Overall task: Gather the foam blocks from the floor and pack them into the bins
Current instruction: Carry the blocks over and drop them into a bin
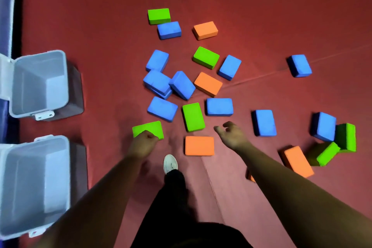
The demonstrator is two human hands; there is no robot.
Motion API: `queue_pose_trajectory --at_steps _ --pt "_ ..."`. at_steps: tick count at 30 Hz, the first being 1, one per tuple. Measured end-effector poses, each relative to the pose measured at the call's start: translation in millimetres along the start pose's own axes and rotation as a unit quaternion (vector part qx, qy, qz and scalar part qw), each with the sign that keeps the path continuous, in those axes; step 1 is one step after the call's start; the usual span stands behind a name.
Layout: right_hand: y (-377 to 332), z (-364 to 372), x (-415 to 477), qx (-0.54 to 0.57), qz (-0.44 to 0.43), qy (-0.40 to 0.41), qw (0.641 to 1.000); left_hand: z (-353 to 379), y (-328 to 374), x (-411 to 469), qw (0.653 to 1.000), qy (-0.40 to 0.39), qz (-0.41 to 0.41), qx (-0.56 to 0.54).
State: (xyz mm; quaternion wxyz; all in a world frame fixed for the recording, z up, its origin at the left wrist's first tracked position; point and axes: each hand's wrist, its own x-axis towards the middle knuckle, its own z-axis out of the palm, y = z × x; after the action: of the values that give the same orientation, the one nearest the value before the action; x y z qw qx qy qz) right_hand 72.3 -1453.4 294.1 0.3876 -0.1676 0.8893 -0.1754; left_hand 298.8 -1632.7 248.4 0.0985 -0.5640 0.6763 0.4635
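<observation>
Foam blocks lay right of the bins; left hand grasped a near green block for packing, right hand reached, fingers released.

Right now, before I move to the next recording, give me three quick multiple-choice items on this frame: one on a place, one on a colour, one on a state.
1. Where do the two bins stand relative to the scattered blocks?
A) to the person's left
B) to the person's right
C) among the blocks

2. What colour is the block under the left hand?
A) blue
B) green
C) orange

3. What state are the bins in?
A) lids shut
B) open, full of blocks
C) open, no blocks seen inside

Answers:
1 A: both stand at the left edge, apart from the pile.
2 B: its grip is on the near edge of a green block.
3 C: both stand open and only grey walls show inside.
</observation>
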Motion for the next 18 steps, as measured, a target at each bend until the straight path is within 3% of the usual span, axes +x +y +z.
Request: queue_pose_trajectory --at_steps 9,12,18 --pt "-43 2 154 0.01 0.052 -0.001 0.999 2 64 176 0.997 -0.056 -0.039 -0.025" --pt "-29 25 220 -0.007 0.057 -0.014 0.998 39 65 240 0.994 -0.099 -0.033 -0.022" --pt "39 117 382 -0.04 0.06 -0.043 0.996 162 20 384 0.994 -0.107 -0.021 0.027"
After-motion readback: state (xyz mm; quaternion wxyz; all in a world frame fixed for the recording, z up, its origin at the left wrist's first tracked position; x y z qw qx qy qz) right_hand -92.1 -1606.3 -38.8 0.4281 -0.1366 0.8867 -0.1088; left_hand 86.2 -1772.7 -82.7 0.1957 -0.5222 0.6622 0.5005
